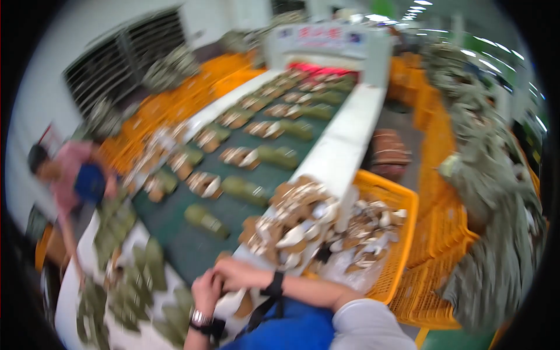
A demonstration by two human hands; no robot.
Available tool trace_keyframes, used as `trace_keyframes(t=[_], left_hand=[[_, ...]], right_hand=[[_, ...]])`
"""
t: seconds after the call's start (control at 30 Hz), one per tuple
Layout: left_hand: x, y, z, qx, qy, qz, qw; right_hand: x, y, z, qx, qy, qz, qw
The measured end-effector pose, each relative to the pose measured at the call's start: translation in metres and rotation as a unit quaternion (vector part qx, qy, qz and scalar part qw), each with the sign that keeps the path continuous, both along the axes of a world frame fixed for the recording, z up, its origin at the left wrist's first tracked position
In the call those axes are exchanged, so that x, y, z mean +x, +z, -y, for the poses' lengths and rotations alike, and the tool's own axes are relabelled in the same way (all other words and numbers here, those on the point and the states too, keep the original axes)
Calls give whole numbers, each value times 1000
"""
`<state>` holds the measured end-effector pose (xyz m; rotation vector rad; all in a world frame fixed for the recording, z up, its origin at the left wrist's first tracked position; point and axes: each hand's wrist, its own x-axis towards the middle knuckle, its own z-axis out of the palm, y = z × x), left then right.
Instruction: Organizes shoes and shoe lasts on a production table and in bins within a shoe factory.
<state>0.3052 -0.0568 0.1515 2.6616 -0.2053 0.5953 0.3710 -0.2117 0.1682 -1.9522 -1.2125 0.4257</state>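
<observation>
My left hand (206, 291) and my right hand (236, 274) meet at the near end of a dark green conveyor belt (169, 233), fingers closed together. A brown bit (223, 255) shows just beyond the right fingers; blur hides what they grip. Under my wrists lies a white and brown piece (231, 303). Ahead on the belt, olive-green sole-shaped pieces (206, 220) alternate in rows with brown-and-white pieces (204, 184). To the right of my hands, a heap of brown-and-white pieces (303, 216) covers the belt's white edge.
An orange crate (411, 233) of similar pieces stands at right, beside stacked orange crates (434, 274) draped with grey-green material (490, 233). At left, a co-worker in pink (73, 175) reaches toward olive pieces (93, 309) on a white table (67, 297). The belt enters a white machine (373, 58).
</observation>
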Motion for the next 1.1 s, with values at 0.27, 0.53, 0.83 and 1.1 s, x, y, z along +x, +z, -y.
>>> trace_keyframes(t=[0.27,0.53,0.83,1.1], left_hand=[[-17,67,0,-245,-74,-104,961],[-48,86,18,-537,2,-44,843],[-63,122,31,-556,-78,-21,827],[-60,121,26,-561,-84,-35,823]], right_hand=[[-4,22,20,189,-209,-150,948],[-44,62,15,321,-204,-81,921],[-50,75,23,416,-134,-74,896],[-46,67,18,397,-148,-114,899]])
